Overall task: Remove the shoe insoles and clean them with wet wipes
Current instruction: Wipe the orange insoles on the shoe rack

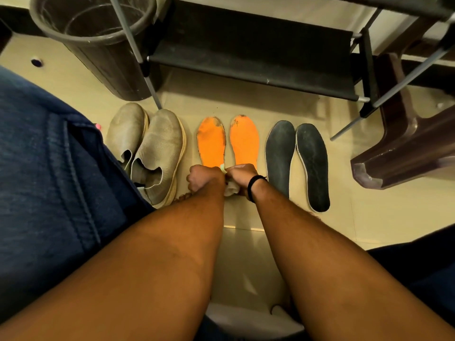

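Two orange insoles (pixel 211 141) lie side by side on the floor, dirty at their toes. Two dark grey insoles (pixel 311 158) lie to their right. A pair of beige slip-on shoes (pixel 157 153) stands to the left. My left hand (pixel 203 179) and my right hand (pixel 242 177) meet over the heels of the orange insoles. Both hold a pale wet wipe (pixel 230 190) bunched between them; their fingers are mostly hidden from me.
A dark bucket (pixel 98 45) stands at the back left. A black shoe rack (pixel 258 55) with grey metal legs spans the back. A brown stool leg (pixel 403 153) is at the right. My jeans-covered knee (pixel 49 168) fills the left side.
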A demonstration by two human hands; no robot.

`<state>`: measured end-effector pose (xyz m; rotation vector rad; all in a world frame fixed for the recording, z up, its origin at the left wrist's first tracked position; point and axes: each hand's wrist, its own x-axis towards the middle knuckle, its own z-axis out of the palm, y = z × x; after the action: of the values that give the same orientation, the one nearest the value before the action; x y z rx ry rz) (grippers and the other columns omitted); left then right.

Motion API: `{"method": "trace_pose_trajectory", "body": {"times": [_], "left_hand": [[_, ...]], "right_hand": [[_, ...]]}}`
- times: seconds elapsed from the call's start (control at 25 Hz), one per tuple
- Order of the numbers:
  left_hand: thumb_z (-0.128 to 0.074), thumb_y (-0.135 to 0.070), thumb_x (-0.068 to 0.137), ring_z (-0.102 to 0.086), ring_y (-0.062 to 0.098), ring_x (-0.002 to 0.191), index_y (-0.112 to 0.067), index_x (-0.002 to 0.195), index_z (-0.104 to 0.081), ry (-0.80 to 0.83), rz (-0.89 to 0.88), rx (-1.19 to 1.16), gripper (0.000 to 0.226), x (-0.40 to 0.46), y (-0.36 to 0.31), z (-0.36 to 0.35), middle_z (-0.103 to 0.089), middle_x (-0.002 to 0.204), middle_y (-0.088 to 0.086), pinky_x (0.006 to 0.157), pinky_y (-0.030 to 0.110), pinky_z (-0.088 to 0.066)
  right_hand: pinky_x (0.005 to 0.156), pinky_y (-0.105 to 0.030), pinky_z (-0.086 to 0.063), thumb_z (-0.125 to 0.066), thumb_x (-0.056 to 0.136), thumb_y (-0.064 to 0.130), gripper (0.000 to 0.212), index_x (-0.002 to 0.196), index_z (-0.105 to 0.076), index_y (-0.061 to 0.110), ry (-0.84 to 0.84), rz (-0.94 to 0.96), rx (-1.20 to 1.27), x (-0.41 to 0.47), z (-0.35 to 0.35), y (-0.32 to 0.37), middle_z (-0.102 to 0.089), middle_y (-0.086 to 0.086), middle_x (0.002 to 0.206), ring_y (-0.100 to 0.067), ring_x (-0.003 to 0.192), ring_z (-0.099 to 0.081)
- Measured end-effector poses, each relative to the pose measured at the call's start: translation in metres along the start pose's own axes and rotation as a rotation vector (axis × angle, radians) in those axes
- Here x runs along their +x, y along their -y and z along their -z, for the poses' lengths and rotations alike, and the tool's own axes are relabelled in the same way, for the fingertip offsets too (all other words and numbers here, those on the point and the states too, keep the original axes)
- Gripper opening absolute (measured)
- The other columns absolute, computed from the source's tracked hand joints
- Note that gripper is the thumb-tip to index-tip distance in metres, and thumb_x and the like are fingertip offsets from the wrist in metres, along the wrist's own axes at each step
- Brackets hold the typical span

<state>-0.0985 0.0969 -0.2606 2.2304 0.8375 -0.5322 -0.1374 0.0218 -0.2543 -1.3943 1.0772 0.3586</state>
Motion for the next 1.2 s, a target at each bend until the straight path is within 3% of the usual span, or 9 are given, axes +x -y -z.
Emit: {"method": "trace_pose_trajectory", "body": {"times": [0.2, 0.36, 0.48, 0.56, 0.64, 0.72, 0.84, 1.04, 1.2], "left_hand": [[-0.062, -0.016, 0.091, -0.064, 0.030, 0.116, -0.007, 0.119, -0.067, 0.059, 0.099, -0.181, 0.030, -0.024, -0.028, 0.025, -0.067, 0.125, 0.014, 0.095, 0.036, -0.051], [-0.059, -0.015, 0.092, -0.066, 0.031, 0.113, -0.004, 0.118, -0.066, 0.142, 0.097, -0.355, 0.029, -0.060, -0.045, 0.044, -0.069, 0.122, 0.014, 0.093, 0.037, -0.052], [-0.047, -0.009, 0.093, -0.063, 0.031, 0.116, -0.005, 0.127, -0.061, 0.269, -0.038, -0.514, 0.036, -0.086, -0.061, 0.070, -0.064, 0.130, 0.011, 0.095, 0.038, -0.053], [-0.024, 0.006, 0.091, -0.051, 0.034, 0.129, -0.005, 0.138, -0.048, 0.117, -0.105, -0.486, 0.054, -0.103, -0.076, 0.088, -0.051, 0.141, 0.017, 0.105, 0.041, -0.043], [-0.045, -0.006, 0.095, -0.043, 0.034, 0.133, -0.015, 0.146, -0.039, -0.063, -0.337, -0.345, 0.052, -0.129, -0.082, 0.108, -0.043, 0.146, 0.014, 0.105, 0.046, -0.037], [-0.058, -0.014, 0.092, -0.041, 0.031, 0.135, -0.024, 0.148, -0.039, -0.081, -0.658, -0.233, 0.059, -0.148, -0.085, 0.121, -0.041, 0.150, 0.007, 0.104, 0.047, -0.038], [-0.064, -0.009, 0.088, -0.042, 0.028, 0.136, -0.028, 0.146, -0.043, -0.119, -0.917, -0.144, 0.064, -0.161, -0.095, 0.142, -0.042, 0.151, 0.001, 0.103, 0.045, -0.039], [-0.068, -0.024, 0.084, -0.059, 0.019, 0.117, -0.035, 0.121, -0.065, 0.069, -1.135, -0.121, 0.039, -0.207, -0.135, 0.174, -0.067, 0.120, -0.008, 0.099, 0.042, -0.044], [-0.065, -0.034, 0.092, -0.067, 0.013, 0.087, -0.028, 0.096, -0.075, 0.262, -1.353, -0.064, 0.012, -0.236, -0.179, 0.208, -0.072, 0.091, -0.008, 0.085, 0.043, -0.057]], "right_hand": [[0.051, -0.031, -0.052, -0.059, 0.081, 0.001, 0.008, 0.077, -0.061, 0.008, 0.046, 0.008, 0.165, -0.031, 0.008, 0.020, -0.056, -0.012, 0.067, -0.024, 0.051, -0.054], [0.051, -0.026, -0.043, -0.057, 0.079, -0.001, 0.016, 0.073, -0.049, 0.011, 0.015, 0.141, 0.072, -0.060, 0.019, 0.054, -0.044, -0.009, 0.060, -0.022, 0.053, -0.042], [0.061, -0.036, -0.055, -0.063, 0.076, 0.001, 0.010, 0.071, -0.055, 0.007, -0.059, 0.311, 0.014, -0.090, 0.033, 0.084, -0.056, -0.009, 0.062, -0.023, 0.060, -0.056], [0.069, -0.045, -0.058, -0.064, 0.073, 0.005, 0.007, 0.066, -0.062, 0.006, -0.072, 0.419, -0.162, -0.111, 0.044, 0.107, -0.061, -0.009, 0.062, -0.026, 0.064, -0.061], [0.062, -0.038, -0.059, -0.062, 0.073, 0.008, 0.008, 0.067, -0.065, 0.004, -0.090, 0.508, -0.384, -0.138, 0.058, 0.130, -0.063, -0.010, 0.064, -0.026, 0.063, -0.063], [0.054, -0.029, -0.048, -0.062, 0.078, 0.008, 0.009, 0.072, -0.066, 0.002, -0.116, 0.593, -0.639, -0.172, 0.076, 0.149, -0.062, -0.011, 0.070, -0.022, 0.064, -0.059], [0.068, -0.033, -0.053, -0.068, 0.075, 0.012, 0.018, 0.088, -0.075, 0.002, -0.136, 0.639, -0.844, -0.216, 0.104, 0.173, -0.072, -0.013, 0.091, -0.026, 0.087, -0.067], [0.084, -0.048, -0.056, -0.069, 0.069, 0.016, 0.025, 0.091, -0.077, 0.004, -0.294, 0.777, -1.137, -0.285, 0.148, 0.221, -0.074, -0.013, 0.098, -0.030, 0.098, -0.067], [0.066, -0.030, -0.053, -0.067, 0.080, 0.013, 0.013, 0.088, -0.077, 0.012, -0.439, 0.935, -1.082, -0.335, 0.197, 0.251, -0.072, -0.004, 0.092, -0.020, 0.086, -0.064]]}}
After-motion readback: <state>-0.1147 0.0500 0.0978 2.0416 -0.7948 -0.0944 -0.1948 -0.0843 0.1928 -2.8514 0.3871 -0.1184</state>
